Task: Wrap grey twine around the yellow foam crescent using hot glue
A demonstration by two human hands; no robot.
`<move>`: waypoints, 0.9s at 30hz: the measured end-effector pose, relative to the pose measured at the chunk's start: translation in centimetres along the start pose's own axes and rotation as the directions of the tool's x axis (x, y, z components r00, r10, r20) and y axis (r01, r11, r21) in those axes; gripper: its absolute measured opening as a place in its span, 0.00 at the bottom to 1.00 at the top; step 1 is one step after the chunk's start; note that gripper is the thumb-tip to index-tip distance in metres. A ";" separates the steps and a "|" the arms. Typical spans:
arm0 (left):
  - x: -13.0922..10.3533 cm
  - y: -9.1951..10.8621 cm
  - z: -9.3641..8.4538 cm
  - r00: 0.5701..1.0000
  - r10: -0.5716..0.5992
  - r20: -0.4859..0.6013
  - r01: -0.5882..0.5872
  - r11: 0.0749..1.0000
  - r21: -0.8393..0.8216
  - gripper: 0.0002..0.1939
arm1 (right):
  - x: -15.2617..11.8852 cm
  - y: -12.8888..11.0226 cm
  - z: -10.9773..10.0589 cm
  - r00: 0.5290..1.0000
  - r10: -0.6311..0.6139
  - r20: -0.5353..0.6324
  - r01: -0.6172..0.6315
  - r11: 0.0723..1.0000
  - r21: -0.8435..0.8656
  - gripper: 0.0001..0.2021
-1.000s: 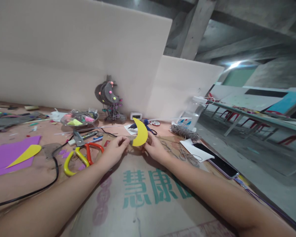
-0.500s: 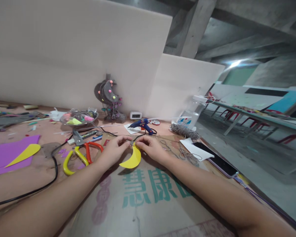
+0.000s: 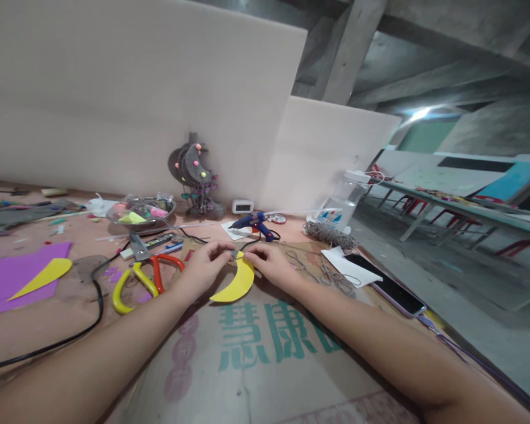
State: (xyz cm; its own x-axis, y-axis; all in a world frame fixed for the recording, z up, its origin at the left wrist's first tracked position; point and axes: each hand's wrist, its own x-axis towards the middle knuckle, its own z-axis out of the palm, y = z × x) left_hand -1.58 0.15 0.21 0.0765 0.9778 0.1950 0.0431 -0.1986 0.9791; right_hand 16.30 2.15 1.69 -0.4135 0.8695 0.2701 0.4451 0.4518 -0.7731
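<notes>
A yellow crescent (image 3: 239, 282) hangs by its upper tip between my two hands, above a cardboard sheet (image 3: 247, 383) with green characters. My left hand (image 3: 209, 265) is closed in a pinch on a small grey piece at the crescent's top. From the other side, my right hand (image 3: 268, 262) pinches the crescent's upper tip. Scissors (image 3: 148, 277) with yellow and red handles lie left of my left hand. Just beyond my hands rests a blue glue gun (image 3: 251, 222) on a white paper.
Purple sheets (image 3: 17, 277) bear a yellow cutout at the left. A bowl (image 3: 141, 215) holds colourful bits. Behind stands a grey moon ornament (image 3: 194, 171). Grey cord (image 3: 331, 234), a clear jug (image 3: 342, 203) and a phone (image 3: 391, 288) are on the right. A black cable (image 3: 99, 300) crosses the left.
The yellow crescent has turned slightly, its lower point shifting left and more of its upper part showing. Both hands keep nearly the same place.
</notes>
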 end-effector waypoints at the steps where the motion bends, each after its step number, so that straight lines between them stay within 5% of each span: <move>1: 0.1 -0.1 0.0 1.000 0.007 -0.007 -0.007 1.000 -0.006 0.17 | 0.0 0.0 0.0 1.000 -0.004 0.003 0.004 1.000 0.004 0.10; 11: -0.2 0.3 0.2 0.999 0.014 -0.043 -0.010 0.996 0.083 0.16 | -0.2 -0.2 -0.1 1.000 0.008 -0.017 -0.008 1.000 0.004 0.11; 17: 0.0 0.0 0.3 0.996 -0.008 -0.086 0.012 0.999 0.047 0.17 | 1.5 0.1 -3.0 0.983 -0.099 -0.156 0.076 0.986 -0.145 0.12; 22: -0.1 0.0 0.3 0.997 -0.001 -0.080 0.006 0.998 0.066 0.16 | 2.7 2.9 -5.2 0.943 -0.015 -0.333 -0.079 0.960 -0.269 0.15; 27: -0.5 0.6 0.1 0.999 0.031 -0.038 -0.025 0.990 0.140 0.15 | 2.9 4.8 -5.7 0.963 0.073 -0.260 -0.146 0.951 -0.273 0.24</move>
State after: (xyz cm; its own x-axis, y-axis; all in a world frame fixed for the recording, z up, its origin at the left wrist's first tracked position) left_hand -1.48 -0.42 0.68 0.0402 0.9730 0.2271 0.1806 -0.2306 0.9561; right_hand 21.70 7.96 2.03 -0.1586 0.9221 0.3529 0.7003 0.3570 -0.6182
